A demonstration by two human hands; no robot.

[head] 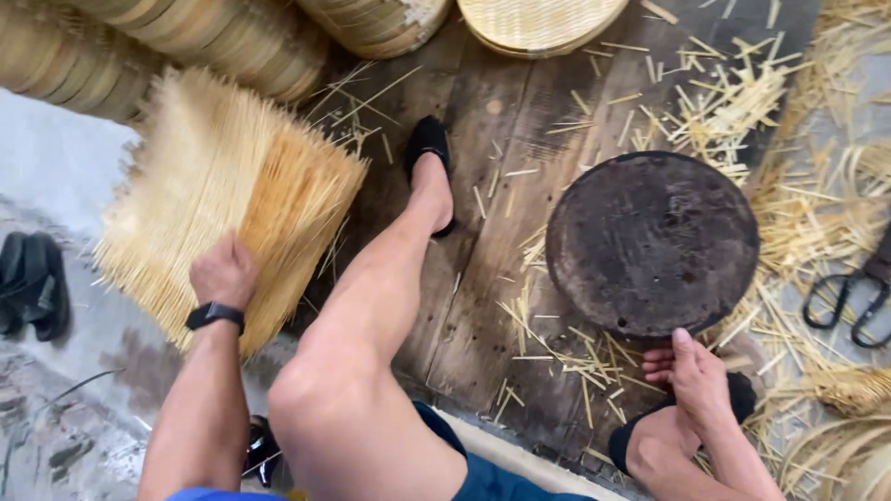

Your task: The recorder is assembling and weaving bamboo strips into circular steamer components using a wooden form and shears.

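Note:
My left hand [223, 272], with a black watch on the wrist, presses down on a stack of woven bamboo mats [218, 186] with frayed strip ends, at the left. My right hand [689, 366] grips the near edge of a dark round disc [652, 239] that lies on the wooden boards, thumb on top. My bare leg and foot in a black slipper [429, 148] stretch between the two.
Stacks of round bamboo basket rims [186, 37] and a woven round tray [541, 23] line the far edge. Loose bamboo strips [724, 102] litter the boards and the right side. Black scissors [849, 301] lie at the right, dark sandals [32, 283] at the left.

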